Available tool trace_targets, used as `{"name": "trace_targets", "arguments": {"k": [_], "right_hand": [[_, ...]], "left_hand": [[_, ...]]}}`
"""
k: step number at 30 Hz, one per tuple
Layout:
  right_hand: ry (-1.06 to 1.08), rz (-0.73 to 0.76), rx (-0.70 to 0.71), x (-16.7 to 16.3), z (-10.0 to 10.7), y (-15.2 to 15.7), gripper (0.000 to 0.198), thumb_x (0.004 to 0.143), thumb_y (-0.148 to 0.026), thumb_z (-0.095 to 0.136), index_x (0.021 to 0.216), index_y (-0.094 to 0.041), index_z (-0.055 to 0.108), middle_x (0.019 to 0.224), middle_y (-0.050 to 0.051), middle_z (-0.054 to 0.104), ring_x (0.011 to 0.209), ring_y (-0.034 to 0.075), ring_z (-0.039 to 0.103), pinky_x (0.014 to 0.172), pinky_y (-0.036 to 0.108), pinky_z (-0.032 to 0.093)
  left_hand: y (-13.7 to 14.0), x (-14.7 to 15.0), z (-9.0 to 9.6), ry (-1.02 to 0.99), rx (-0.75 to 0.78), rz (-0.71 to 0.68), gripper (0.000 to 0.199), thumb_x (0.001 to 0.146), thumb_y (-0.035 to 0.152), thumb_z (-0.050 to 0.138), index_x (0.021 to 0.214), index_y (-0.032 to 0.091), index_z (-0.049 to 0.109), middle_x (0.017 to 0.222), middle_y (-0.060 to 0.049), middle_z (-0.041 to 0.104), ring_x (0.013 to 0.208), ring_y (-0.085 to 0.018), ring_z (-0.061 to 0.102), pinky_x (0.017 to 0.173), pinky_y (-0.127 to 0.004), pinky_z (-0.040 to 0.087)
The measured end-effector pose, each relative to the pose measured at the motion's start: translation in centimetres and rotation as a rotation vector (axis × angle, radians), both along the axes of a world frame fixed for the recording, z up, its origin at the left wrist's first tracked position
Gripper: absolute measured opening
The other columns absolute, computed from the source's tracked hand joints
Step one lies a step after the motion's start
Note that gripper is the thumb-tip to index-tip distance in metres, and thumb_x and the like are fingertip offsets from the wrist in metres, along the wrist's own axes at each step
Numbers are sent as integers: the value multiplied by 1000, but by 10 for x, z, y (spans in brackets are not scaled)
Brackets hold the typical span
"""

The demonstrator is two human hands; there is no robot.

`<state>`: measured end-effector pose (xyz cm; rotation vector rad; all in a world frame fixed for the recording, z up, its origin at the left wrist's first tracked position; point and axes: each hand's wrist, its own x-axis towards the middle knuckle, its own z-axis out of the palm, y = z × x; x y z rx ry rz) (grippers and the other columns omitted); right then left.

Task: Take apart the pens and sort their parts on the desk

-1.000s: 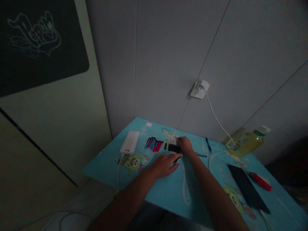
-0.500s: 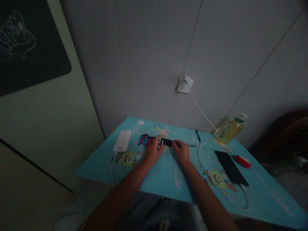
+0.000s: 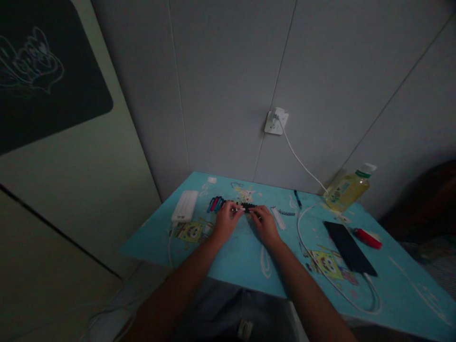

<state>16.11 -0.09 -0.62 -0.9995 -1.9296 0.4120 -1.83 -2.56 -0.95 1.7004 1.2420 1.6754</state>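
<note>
My left hand [image 3: 226,221] is closed, with a small white piece [image 3: 243,209] at its thumb and fingertips. My right hand [image 3: 264,224] is beside it, fingers pinched at the near edge of a row of small black pieces [image 3: 249,206]. What my right fingertips grip is too small to make out. To the left of my left hand lies a row of slim blue, red and dark pieces [image 3: 215,204], partly hidden by that hand. A white strip [image 3: 278,218] lies just right of my right hand, near a row of small dark bits [image 3: 287,213].
A white power bank [image 3: 185,206] with a cable lies on the left of the blue table [image 3: 242,266]. On the right are a pen [image 3: 298,199], a bottle of yellow liquid [image 3: 349,191], a dark flat device [image 3: 349,248] on a white cable [image 3: 302,242], and a red object [image 3: 367,238].
My right hand has shifted left toward my left hand, uncovering the white strip. The small white piece, upright before, now lies flatter at my left fingertips. The view has turned slightly.
</note>
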Motion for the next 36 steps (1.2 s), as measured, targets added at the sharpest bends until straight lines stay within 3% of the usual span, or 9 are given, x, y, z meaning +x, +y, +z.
{"name": "trace_targets", "arguments": {"k": [4,9,13,20,25,31,36], "right_hand": [[24,-3,-4,2,1,1,23,95,-29,51,106,-22,70,103,9,64,95,21,61,85,35,50],[50,-16,-12,3,6,-3,25,93,-28,53,114,-22,66,103,8,65,87,19,62,78,32,50],[57,-10,-26,1,11,-6,22,92,-30,54,107,-22,68,104,8,67,91,20,62,81,32,50],[94,-25,-71,2,11,-6,26,91,-35,56,108,-20,68,100,7,70,82,18,64,76,29,50],[135,-11,-95,4,12,-6,28,91,-37,54,110,-19,67,99,7,70,75,16,64,70,27,51],[157,-4,-99,3,17,-10,30,93,-38,52,109,-18,67,99,8,71,72,16,64,67,27,51],[122,36,-92,4,22,-16,31,93,-37,50,114,-22,67,103,6,72,77,17,66,76,30,52]], "left_hand": [[-2,3,0,6,27,-72,18,86,30,64,87,22,48,101,-5,72,95,-18,70,81,-32,57],[-4,6,0,38,37,-132,16,87,30,62,87,22,48,103,-6,71,95,-18,70,80,-31,57],[-6,4,3,73,32,-130,16,89,31,61,88,21,49,104,-7,71,96,-18,69,81,-32,57],[-9,2,8,204,26,-121,17,92,31,57,105,21,63,105,-7,70,97,-20,67,82,-32,55],[-8,1,4,279,36,-118,29,95,29,52,121,21,62,117,-9,67,107,-22,63,91,-35,52],[-5,1,-1,361,42,-140,30,95,26,51,123,23,63,111,-8,69,103,-22,64,94,-39,50],[-5,1,-6,365,24,-101,28,95,26,51,119,20,63,108,-10,70,100,-24,66,91,-40,51]]}}
